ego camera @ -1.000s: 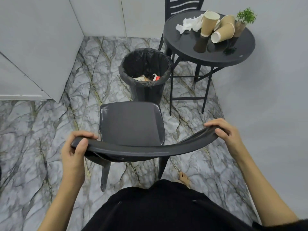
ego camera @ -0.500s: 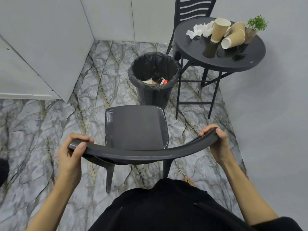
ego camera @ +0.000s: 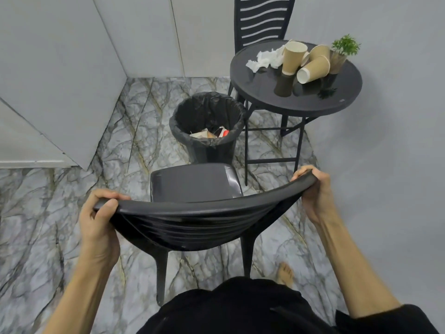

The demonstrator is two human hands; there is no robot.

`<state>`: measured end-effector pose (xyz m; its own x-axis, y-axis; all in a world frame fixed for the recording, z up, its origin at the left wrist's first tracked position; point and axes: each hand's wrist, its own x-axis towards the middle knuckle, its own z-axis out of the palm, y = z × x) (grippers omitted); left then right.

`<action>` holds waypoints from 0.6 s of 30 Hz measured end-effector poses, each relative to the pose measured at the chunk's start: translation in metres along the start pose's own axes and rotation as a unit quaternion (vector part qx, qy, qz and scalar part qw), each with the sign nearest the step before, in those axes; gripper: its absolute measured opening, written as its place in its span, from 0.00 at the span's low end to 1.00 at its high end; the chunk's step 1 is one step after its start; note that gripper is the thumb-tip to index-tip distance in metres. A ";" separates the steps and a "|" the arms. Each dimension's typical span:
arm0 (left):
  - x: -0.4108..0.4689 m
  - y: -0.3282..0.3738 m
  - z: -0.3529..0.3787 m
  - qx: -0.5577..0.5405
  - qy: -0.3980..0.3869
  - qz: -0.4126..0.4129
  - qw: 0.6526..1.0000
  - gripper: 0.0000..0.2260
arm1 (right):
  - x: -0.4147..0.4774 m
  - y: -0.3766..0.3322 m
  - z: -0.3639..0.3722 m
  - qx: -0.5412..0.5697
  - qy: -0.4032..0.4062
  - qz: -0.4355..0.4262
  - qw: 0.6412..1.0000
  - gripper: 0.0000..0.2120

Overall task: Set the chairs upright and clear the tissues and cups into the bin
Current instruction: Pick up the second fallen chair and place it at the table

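Note:
A dark grey plastic chair (ego camera: 192, 184) stands upright on the marble floor right in front of me. My left hand (ego camera: 98, 220) grips the left end of its curved backrest top and my right hand (ego camera: 315, 191) grips the right end. Beyond its seat stands a black bin (ego camera: 207, 145) lined with a black bag, some rubbish inside. On the round black table (ego camera: 265, 97) at the upper right lie crumpled white tissues (ego camera: 265, 59), one upright brown paper cup (ego camera: 292, 57) and two tipped cups (ego camera: 313, 69).
A second black slatted chair (ego camera: 262, 20) stands upright behind the table against the wall. A small potted plant (ego camera: 343, 53) sits on the table's far right. Grey walls close in at the right and the back; a white cabinet corner (ego camera: 79, 131) juts out at the left.
The chair and both hands have shifted slightly right and away from me, and the backrest's slats now show. My grip on both ends is unchanged.

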<state>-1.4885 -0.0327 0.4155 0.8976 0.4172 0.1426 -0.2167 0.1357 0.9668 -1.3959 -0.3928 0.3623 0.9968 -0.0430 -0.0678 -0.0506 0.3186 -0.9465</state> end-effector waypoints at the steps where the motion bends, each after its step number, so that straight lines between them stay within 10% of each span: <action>1: 0.001 -0.002 0.012 -0.002 -0.001 -0.001 1.000 0.03 | 0.004 -0.005 -0.010 -0.004 0.005 -0.002 1.000 0.12; 18: 0.030 -0.088 0.284 -0.036 -0.001 -0.055 0.998 0.05 | 0.121 -0.115 -0.236 -0.029 0.069 -0.023 0.997 0.09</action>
<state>-1.3336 -0.2870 0.3948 0.9183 0.3942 0.0373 -0.1443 0.2454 0.9586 -1.2842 -0.6579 0.3891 0.9802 -0.1875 -0.0632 -0.0128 0.2590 -0.9658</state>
